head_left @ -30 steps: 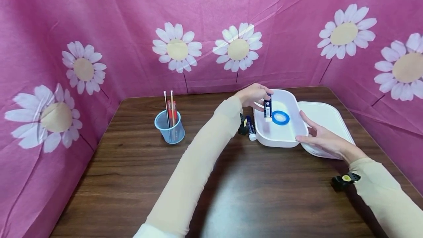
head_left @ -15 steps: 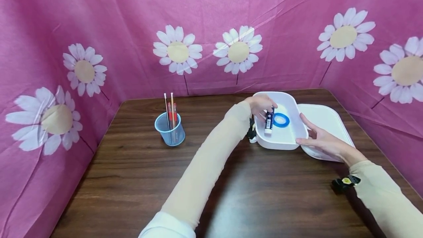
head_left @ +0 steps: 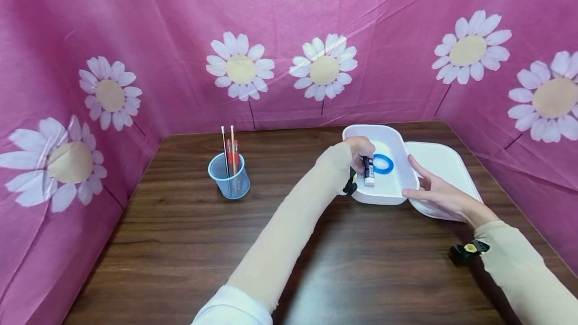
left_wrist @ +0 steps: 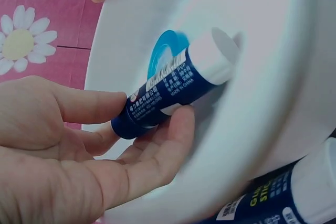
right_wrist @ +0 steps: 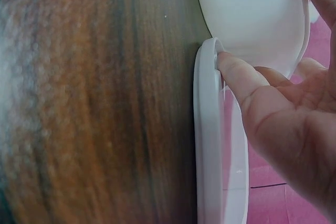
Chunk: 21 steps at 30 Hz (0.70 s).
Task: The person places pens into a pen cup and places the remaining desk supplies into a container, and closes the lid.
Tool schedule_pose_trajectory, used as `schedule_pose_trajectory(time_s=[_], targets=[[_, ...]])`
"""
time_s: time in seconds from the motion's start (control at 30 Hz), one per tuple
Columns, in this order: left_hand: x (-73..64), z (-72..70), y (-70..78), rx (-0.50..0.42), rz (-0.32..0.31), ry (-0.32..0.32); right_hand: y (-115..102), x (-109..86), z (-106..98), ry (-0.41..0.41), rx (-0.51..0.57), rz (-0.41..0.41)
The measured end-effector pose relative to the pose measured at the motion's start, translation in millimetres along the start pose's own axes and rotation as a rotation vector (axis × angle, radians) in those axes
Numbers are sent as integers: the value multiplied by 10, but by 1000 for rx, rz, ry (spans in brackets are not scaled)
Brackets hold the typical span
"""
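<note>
In the head view my left hand [head_left: 359, 151] reaches over the left wall of a white box [head_left: 397, 194]. It pinches a dark-blue glue stick [left_wrist: 163, 90] by one end between thumb and fingers, with the white end pointing away from the palm. That glue stick is inside the box, beside a blue ring-shaped roll [head_left: 383, 164] on the floor of the box. A second glue stick [left_wrist: 273, 198] lies outside the box's wall in the left wrist view. My right hand [head_left: 435, 189], thumb and finger spread straight, rests against the box's right side.
A white lid [head_left: 447, 164] lies right of the box, partly under my right hand. On the left of the wooden table [head_left: 180, 245] stands a blue mesh cup [head_left: 232, 182] with brushes and red pens [head_left: 232, 157]. A pink flowered cloth [head_left: 280, 24] hangs behind.
My left hand has lowered the glue stick into the box, moving slightly nearer to me. The right hand stays at the box's side.
</note>
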<state>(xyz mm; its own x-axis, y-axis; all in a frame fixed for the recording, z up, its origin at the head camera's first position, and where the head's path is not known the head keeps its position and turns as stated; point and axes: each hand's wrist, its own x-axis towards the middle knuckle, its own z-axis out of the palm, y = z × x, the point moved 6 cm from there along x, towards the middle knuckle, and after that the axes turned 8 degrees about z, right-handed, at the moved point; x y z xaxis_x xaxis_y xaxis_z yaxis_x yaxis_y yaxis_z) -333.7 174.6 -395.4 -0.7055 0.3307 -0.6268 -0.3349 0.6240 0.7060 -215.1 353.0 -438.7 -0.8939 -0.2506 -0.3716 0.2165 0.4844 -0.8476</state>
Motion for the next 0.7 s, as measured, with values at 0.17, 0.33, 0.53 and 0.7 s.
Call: schedule_pose_trajectory(time_s=[0.17,0.33,0.53,0.7], targets=[[1,28,-55,-108,-4,-19,-19,-3,12,-2,18,3],[31,16,-78,-151,11,35,-22,-13,15,-1,7,6],[84,-2,-68,-98,76,77,-8,-9,10,7,-31,1],[55,-30,-42,-100,98,73,18,-7,4,9,-24,8]])
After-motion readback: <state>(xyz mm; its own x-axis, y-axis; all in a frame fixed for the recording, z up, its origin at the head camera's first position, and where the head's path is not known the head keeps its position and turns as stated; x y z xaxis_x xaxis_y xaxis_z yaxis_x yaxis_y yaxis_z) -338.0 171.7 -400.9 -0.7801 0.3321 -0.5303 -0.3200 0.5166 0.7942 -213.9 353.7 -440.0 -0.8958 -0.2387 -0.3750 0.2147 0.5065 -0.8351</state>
